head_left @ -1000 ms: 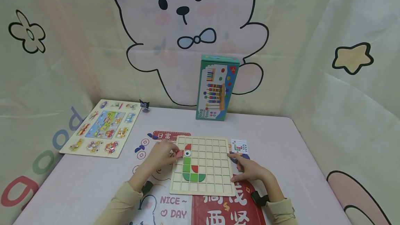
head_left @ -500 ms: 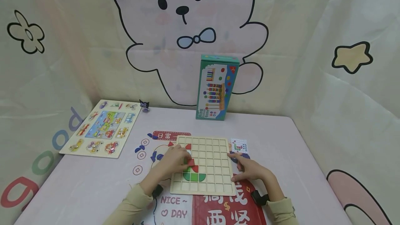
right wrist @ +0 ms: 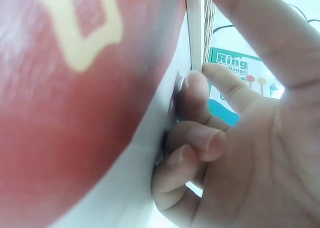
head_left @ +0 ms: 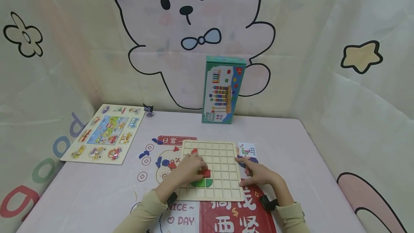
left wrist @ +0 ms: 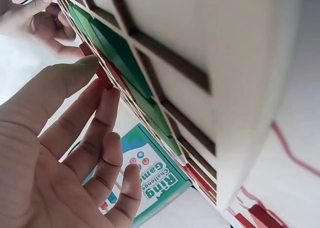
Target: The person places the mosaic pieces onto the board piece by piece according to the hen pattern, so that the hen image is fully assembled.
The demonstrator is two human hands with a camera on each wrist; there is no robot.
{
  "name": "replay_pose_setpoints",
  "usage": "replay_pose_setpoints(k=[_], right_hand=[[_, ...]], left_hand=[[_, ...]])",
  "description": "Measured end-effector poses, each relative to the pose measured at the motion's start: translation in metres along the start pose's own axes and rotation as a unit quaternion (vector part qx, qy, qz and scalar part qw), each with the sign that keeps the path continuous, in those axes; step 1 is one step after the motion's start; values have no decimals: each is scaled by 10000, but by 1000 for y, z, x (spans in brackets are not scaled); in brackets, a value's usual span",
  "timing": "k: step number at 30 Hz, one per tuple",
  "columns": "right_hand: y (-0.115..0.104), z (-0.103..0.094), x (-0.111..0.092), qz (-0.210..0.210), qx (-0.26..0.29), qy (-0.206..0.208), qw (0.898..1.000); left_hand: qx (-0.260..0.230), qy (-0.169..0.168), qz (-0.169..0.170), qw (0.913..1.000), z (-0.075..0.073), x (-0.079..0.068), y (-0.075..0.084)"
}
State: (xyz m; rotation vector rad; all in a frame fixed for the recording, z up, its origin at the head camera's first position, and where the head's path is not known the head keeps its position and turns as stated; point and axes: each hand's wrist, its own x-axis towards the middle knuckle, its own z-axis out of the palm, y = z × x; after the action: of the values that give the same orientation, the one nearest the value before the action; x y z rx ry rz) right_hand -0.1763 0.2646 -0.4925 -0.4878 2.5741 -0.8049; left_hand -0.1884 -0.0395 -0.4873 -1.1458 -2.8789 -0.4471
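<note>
Red, smooth-faced: one small flat piece, pinched between the thumb and fingertips of my left hand. Location: at the grid board, a little left of its middle and in its near half. Whether it touches the cells below I cannot tell.

Handling, as I judge it: light, stiff, hard to break; faces perhaps slick. Best hold: opposite edges, thumb against fingertips, faces left free.

Direction: in the left wrist view it shows nearly edge-on, a narrow red strip lying along the board's face. From above, the showing part is about as wide as deep, so I can name no sure long axis; my fingers cover part of its outline.

Right hand: index finger and thumb spread, tips touching the board's right edge, the other fingers curled in beneath; no piece seen there.

Green pieces: set in cells of the board's near half, left of middle. Second red piece: toward the board's far left corner.

Printed card: just beside the board's right edge, toward the far end. Green box: upright, beyond the board's far edge. Picture puzzle: well left of the board.
</note>
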Motion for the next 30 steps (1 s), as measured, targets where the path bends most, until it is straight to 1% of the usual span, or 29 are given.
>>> replay_pose_setpoints(k=[3,10,13,19,30], right_hand=[[1,0,0,15,14,-2,10000],[1,0,0,26,45,-9,10000],[0,0,0,16,64,9,10000],[-1,1,0,29,56,14,10000],[-4,-1,-1,53,99,-2,9999]], left_hand=[[7,-20,12,10000,0,2,3],[-4,-216,-20,9998,0,8,7],[30,-249,12,9997,0,9,8],[99,-281,70,9995,0,9,10],[25,-373,2,9993,-1,7,12]])
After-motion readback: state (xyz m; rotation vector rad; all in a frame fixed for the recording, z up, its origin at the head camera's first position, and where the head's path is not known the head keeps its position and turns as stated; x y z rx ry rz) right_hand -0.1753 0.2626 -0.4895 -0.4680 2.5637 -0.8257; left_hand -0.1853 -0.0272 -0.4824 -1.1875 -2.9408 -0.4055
